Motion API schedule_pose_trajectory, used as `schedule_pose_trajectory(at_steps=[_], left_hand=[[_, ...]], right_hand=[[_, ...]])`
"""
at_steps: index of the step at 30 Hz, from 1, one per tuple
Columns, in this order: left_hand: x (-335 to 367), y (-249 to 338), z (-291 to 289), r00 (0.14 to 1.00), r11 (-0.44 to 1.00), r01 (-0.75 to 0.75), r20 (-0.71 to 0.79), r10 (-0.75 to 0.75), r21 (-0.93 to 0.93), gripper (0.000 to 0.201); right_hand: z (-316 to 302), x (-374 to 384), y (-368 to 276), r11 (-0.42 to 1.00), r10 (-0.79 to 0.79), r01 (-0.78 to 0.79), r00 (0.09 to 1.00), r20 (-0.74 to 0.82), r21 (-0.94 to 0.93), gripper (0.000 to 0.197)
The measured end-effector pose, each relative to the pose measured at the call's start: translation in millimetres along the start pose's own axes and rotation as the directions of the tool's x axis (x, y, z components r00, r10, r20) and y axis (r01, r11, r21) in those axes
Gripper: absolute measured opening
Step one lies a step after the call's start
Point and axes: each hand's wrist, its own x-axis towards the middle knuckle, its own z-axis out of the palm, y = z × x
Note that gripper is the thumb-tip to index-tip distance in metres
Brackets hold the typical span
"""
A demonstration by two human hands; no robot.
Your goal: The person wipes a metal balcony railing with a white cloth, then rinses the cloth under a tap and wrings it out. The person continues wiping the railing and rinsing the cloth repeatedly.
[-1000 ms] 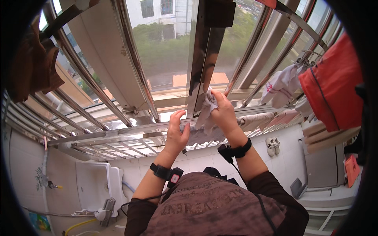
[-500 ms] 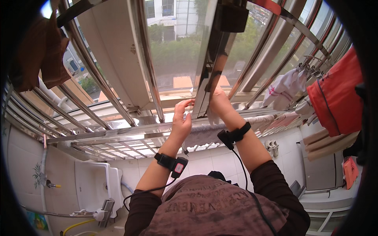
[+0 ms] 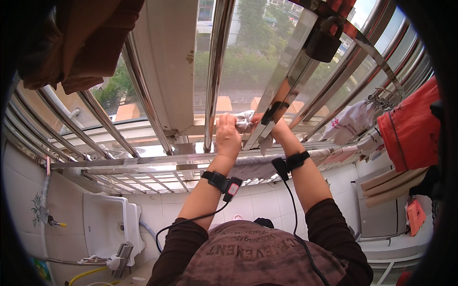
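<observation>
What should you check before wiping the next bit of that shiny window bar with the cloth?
1. Left hand grips the cloth: ok.
2. Right hand on the cloth: cannot tell, the bar hides it.
3. Cloth touches the bar: ok.
4. Hanging red garment out of the way: ok.
5. Wrist-strap cables hang free: ok.
6. Bar already clean: cannot tell.

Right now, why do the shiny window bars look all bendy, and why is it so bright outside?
In the head view, the fisheye lens curves the metal bars toward the rim; daylight glares off them, while the left hand, white cloth and dark corners stay dimmer.
</observation>
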Motion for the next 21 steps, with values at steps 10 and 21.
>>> schedule_pose_trajectory(at_steps=[10,21], left_hand=[[-2,-13,5,0.969,0.965,-0.235,0.099,0.225,0.112,0.023],[28,-9,13,0.818,0.911,-0.250,0.432,0.379,-0.327,0.023]], right_hand=[[9,-41,-8,0.775,-0.434,0.473,0.880,0.191,-0.420,0.013],[-7,-117,12,0.524,-0.629,0.487,0.775,0.068,-0.698,0.040]])
